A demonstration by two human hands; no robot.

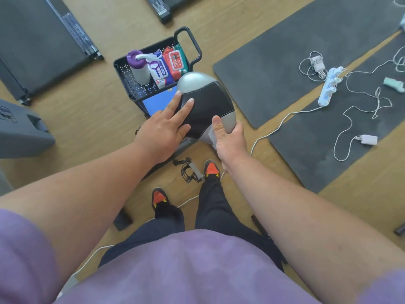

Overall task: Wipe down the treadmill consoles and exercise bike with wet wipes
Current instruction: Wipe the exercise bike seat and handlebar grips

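Bike saddle (pixel 206 102) stood over the floor, just right of the black cart (pixel 122 69). Left hand (pixel 166 126) lay flat on it, fingers straight and spread. Right hand (pixel 230 137) gripped its rear edge, a white wipe (pixel 212 137) pinched underneath. Wipe canister (pixel 140 68) and packs sat in the cart.

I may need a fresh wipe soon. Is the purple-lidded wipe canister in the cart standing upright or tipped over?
Upright. The canister stands in the black cart, purple lid on top, a wipe poking out.
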